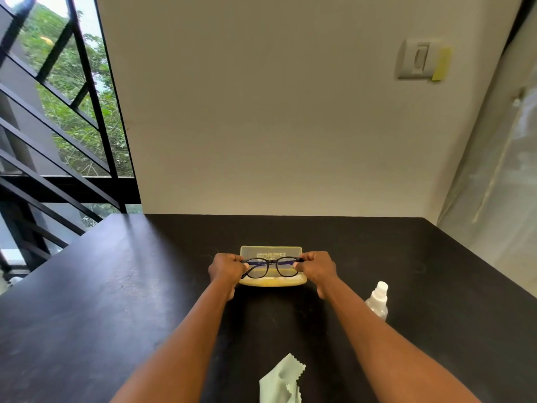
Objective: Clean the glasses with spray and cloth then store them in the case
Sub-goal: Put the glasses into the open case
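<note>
Cloth (281,379) lies nearest, spray bottle (377,299) right of the open case (271,251). Both hands, left hand (226,270) and right hand (316,269), pinch the glasses (271,266) just above the case; best held level by the frame ends, fingers off lenses.

Only one feed on my end: head cam, wide-angle, worn on the person, looking forward and down. Black desk (116,301) fills the lower half, white wall (276,112) dead ahead fills the upper half. Both forearms enter from the bottom edge, so the lens sits close above and behind them. Window (72,97) at far left, edges bowed by the lens. No second view, so no overlap.
</note>
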A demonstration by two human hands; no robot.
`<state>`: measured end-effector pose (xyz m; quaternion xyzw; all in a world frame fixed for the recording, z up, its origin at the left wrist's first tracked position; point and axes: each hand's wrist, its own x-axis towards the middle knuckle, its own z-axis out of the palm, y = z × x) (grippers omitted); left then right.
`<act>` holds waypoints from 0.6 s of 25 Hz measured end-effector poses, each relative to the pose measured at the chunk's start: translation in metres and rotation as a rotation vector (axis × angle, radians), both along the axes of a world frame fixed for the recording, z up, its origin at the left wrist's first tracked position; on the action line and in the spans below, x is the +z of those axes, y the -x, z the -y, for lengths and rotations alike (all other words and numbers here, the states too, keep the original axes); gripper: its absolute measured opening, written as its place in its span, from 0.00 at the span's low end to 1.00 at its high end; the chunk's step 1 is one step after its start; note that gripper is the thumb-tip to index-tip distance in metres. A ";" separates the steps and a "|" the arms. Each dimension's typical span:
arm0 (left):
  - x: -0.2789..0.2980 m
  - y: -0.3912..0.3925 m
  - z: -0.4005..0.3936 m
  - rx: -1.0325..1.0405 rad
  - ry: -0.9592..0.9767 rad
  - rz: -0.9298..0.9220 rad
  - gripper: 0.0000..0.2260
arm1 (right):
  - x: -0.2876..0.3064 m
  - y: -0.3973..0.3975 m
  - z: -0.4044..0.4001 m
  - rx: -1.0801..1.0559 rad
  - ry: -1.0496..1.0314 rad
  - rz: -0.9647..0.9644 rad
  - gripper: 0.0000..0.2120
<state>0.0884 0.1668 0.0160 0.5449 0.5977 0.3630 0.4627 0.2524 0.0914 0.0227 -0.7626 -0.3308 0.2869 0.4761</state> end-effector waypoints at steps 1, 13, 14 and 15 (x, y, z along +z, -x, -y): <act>0.000 0.001 0.001 0.000 -0.003 -0.007 0.08 | 0.000 0.000 0.000 0.011 0.010 0.014 0.11; -0.004 0.006 0.007 -0.042 -0.032 -0.051 0.11 | 0.000 -0.001 0.011 0.114 0.090 0.136 0.13; -0.005 0.006 0.008 -0.043 -0.036 -0.050 0.11 | 0.001 -0.001 0.011 0.125 0.095 0.156 0.13; -0.005 0.007 0.007 -0.043 -0.038 -0.049 0.10 | 0.001 -0.002 0.011 0.136 0.098 0.174 0.13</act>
